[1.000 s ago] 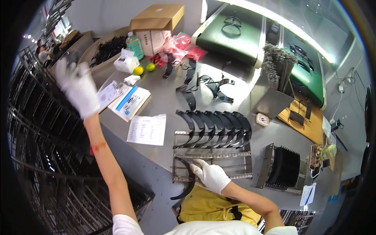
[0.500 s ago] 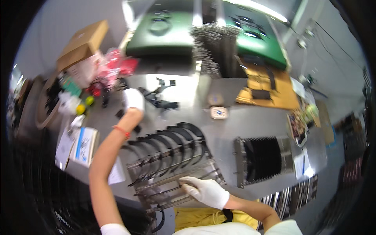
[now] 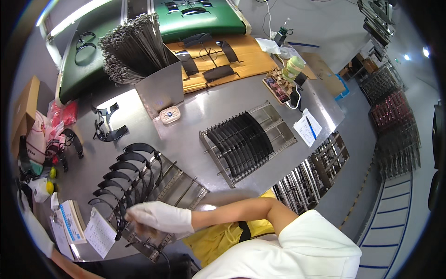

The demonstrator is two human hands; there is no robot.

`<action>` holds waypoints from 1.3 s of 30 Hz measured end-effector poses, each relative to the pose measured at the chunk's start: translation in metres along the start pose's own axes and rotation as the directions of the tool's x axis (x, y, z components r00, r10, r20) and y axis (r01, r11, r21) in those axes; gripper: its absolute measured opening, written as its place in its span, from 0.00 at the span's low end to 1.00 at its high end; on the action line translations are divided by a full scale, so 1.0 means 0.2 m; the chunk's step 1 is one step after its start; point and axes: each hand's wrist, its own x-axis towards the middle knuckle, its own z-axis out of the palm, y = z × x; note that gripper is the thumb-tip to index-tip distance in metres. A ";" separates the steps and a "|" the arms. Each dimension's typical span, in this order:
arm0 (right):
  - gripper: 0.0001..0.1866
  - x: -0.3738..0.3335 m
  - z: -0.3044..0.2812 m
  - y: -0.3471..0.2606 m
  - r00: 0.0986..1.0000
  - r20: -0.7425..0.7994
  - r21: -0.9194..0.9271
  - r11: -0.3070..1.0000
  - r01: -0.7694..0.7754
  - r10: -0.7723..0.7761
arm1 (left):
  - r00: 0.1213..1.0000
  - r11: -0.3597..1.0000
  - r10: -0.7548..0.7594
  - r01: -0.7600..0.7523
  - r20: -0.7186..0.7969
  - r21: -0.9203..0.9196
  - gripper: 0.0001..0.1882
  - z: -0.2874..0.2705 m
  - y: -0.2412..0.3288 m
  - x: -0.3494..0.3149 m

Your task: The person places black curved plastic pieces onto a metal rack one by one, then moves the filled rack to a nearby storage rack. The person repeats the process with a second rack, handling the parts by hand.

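Observation:
My right hand (image 3: pixel 160 217), in a white glove, is over the near end of a metal rack (image 3: pixel 188 188). Its fingers are curled together, and what they grip, if anything, is hidden. Beside its fingertips, a row of curved black bands (image 3: pixel 134 157) stands upright along the rack. My left hand (image 3: pixel 38 230), also white-gloved, is at the far left rim of the picture near a notebook. Dark shadow and the picture's edge hide its fingers.
A second metal rack (image 3: pixel 283 132) holds several curved black pieces (image 3: pixel 241 144). Behind it are a bin of thin metal rods (image 3: pixel 134 49), a small white case (image 3: pixel 170 115) and a phone (image 3: pixel 277 89). Loose black bands (image 3: pixel 109 125), a notebook (image 3: pixel 72 221) and paper (image 3: pixel 100 232) lie leftward.
The view has turned to the right, so the table's things sit further left. My left hand has left the loose black bands and moved nearer. My right hand is now beside the upright bands.

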 end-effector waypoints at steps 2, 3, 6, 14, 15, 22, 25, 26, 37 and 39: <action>0.22 0.09 0.05 -0.02 0.985 0.157 0.426 0.895 -0.134 0.073 | 0.983 0.987 -0.158 0.156 -0.096 -0.025 0.22 -0.04 0.09 -0.20; 0.21 0.16 0.10 -0.02 0.972 0.233 0.601 0.782 -0.166 0.027 | 0.968 0.979 -0.204 0.198 -0.149 -0.057 0.22 -0.06 0.05 -0.35; 0.21 0.22 0.12 -0.06 0.956 0.285 0.687 0.683 -0.250 0.063 | 0.907 0.861 -0.421 0.395 -0.015 -0.321 0.20 0.11 0.35 -0.73; 0.08 0.04 0.14 -0.20 0.981 0.010 -0.071 0.979 -0.192 0.193 | 0.855 0.618 -0.497 0.469 0.149 -0.631 0.15 0.20 0.45 -1.21; 0.06 0.03 0.11 -0.17 0.994 -0.001 -0.334 0.937 0.104 -0.110 | 0.824 0.586 -0.525 0.531 0.213 -0.612 0.15 0.16 0.46 -1.21; 0.19 -0.15 0.03 -0.26 0.848 0.303 -0.826 0.325 0.461 -0.435 | 0.712 0.421 -0.679 0.578 0.180 -0.699 0.17 0.08 0.40 -1.18; 0.18 -0.20 -0.04 -0.11 0.966 -0.257 -0.575 0.802 -0.162 0.011 | 0.756 0.495 -0.652 0.477 0.052 -0.726 0.18 0.00 0.39 -1.22; 0.17 -0.20 -0.07 -0.02 0.951 -0.298 -0.491 0.841 -0.226 0.082 | 0.777 0.560 -0.628 0.481 0.032 -0.674 0.19 0.00 0.40 -1.24; 0.18 -0.18 0.10 0.23 0.911 -0.318 -0.739 0.534 -0.411 0.262 | 0.830 0.580 -0.557 0.353 -0.040 -0.734 0.19 -0.03 0.34 -1.51; 0.18 -0.17 0.13 0.26 0.944 -0.272 -0.833 0.444 -0.329 0.189 | 0.827 0.560 -0.561 0.360 -0.022 -0.746 0.19 -0.04 0.34 -1.53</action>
